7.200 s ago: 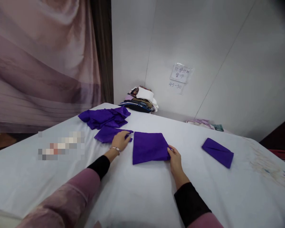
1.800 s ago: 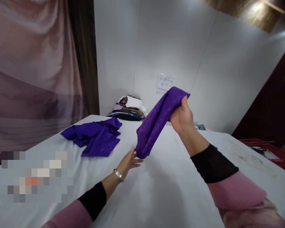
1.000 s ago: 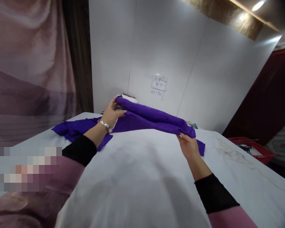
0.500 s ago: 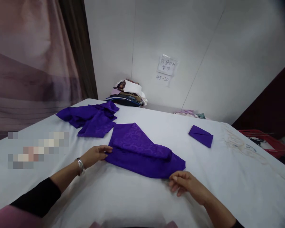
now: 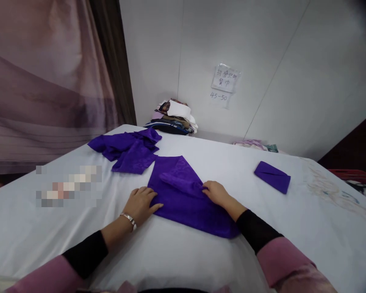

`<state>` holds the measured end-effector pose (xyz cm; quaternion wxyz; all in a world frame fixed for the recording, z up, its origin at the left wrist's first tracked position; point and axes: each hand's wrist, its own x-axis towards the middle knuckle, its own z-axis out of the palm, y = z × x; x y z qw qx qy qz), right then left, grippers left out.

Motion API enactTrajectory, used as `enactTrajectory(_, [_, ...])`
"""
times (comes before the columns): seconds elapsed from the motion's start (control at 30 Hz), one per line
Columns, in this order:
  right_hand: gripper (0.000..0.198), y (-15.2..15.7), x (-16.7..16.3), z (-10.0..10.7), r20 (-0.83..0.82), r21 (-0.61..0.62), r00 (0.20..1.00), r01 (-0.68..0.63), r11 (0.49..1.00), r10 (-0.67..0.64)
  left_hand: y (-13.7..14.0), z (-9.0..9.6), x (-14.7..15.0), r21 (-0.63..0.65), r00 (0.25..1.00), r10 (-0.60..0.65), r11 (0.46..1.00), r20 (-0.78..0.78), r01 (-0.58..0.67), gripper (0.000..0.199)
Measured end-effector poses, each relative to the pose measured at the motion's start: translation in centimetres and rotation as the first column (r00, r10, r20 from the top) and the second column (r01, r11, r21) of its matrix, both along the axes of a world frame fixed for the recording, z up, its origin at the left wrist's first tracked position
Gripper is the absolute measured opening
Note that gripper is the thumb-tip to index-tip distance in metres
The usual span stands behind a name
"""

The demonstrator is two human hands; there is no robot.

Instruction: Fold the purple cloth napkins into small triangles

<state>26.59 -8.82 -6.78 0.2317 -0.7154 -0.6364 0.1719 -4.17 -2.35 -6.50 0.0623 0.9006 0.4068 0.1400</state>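
A purple cloth napkin (image 5: pixel 183 209) with a faint woven pattern lies partly folded in front of me. My left hand (image 5: pixel 142 203) rests flat on its left edge, fingers stretched and thumb apart. Closed in a pinch, my right hand (image 5: pixel 215 192) grips the loose upper layer near the napkin's right slanting edge. That layer is rumpled and slightly raised, while the layer beneath spreads flat toward me. The right forearm hides part of the napkin's right side.
Several crumpled purple napkins (image 5: pixel 131 150) lie at the back left. A narrow folded purple napkin (image 5: pixel 273 177) sits to the right on the white tablecloth (image 5: pixel 183 260). Stacked cloths (image 5: pixel 172 118) stand by the wall, below a handwritten sign (image 5: pixel 225 78). A blurred patch covers something at left.
My right hand has moved from the near right corner up to the napkin's upper layer, now pulled back leftward. My left hand has flattened onto the left edge. The view has shifted slightly.
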Motion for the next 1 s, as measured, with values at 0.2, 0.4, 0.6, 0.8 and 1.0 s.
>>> enactTrajectory(0.2, [0.04, 0.3, 7.6, 0.5, -0.181, 0.1, 0.912, 0.391, 0.915, -0.369, 0.3, -1.2, -0.1, 0.121, 1.0, -0.028, 0.992, 0.013, 0.027, 0.02])
enactTrajectory(0.4, [0.044, -5.4, 10.8, -0.4, -0.299, 0.12, 0.807, 0.561, 0.819, -0.509, 0.6, -1.9, 0.0, 0.144, 0.992, -0.107, 0.985, 0.068, 0.096, 0.008])
enactTrajectory(0.6, [0.04, -13.6, 8.0, -1.5, -0.221, 0.066, 0.885, 0.433, 0.899, -0.41, 0.2, -0.6, -0.3, 0.039, 0.961, -0.23, 0.973, 0.151, 0.226, 0.009])
enactTrajectory(0.8, [0.053, -19.9, 4.9, -2.3, 0.025, 0.074, 0.992, 0.12, 0.99, -0.123, -1.0, 0.5, -2.3, -0.473, 0.943, 0.032, 0.871, 0.331, 0.136, 0.013])
enactTrajectory(1.0, [0.046, -19.2, 5.6, -3.4, 0.142, 0.103, 0.988, 0.048, 0.994, -0.063, -0.7, 0.3, -0.7, -0.78, 0.855, 0.301, 0.601, 0.423, 0.174, 0.07])
